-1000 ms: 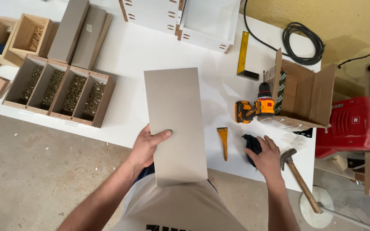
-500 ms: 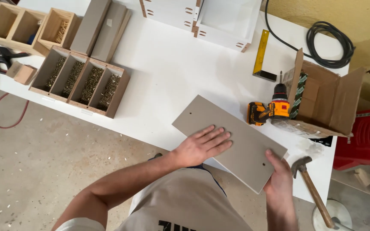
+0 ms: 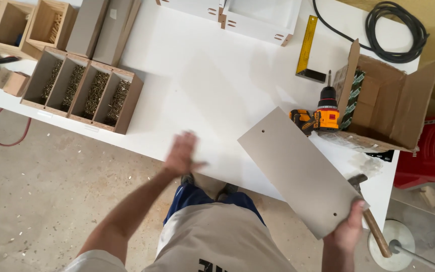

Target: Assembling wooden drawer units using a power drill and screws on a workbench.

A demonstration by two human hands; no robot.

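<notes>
Panel (image 3: 298,171), a flat grey board with small holes near its corners, lies aslant over the desk's (image 3: 202,85) near edge at about 4 o'clock in our view, its far corner pointing to 11 o'clock and its near corner overhanging the floor. Our right hand (image 3: 346,231) grips that near corner, thumb on top and fingers hidden beneath. Our left hand (image 3: 182,151) is open, fingers spread and blurred, hovering over the desk's near edge at about 7 o'clock from the panel's far corner and well apart from the panel; it holds nothing.

Just beyond the panel at 1 o'clock lies an orange-and-black drill (image 3: 318,118), its bit pointing away from us; whether it touches the panel we cannot tell. Beside the drill at 3 o'clock stands an open cardboard box (image 3: 393,111). A hammer (image 3: 373,229) with a wooden handle lies at the desk's right end, partly hidden by the panel and our right hand. At 12 o'clock from the drill lies a yellow square (image 3: 307,48), and beyond it, at the far right corner, a coiled black cable (image 3: 393,30).

At 10 o'clock on the desk sits a wooden tray (image 3: 84,90) of four compartments, each filled with screws. Behind it lean two grey boards (image 3: 101,27), and at the far edge stand white drawer parts (image 3: 258,15).
</notes>
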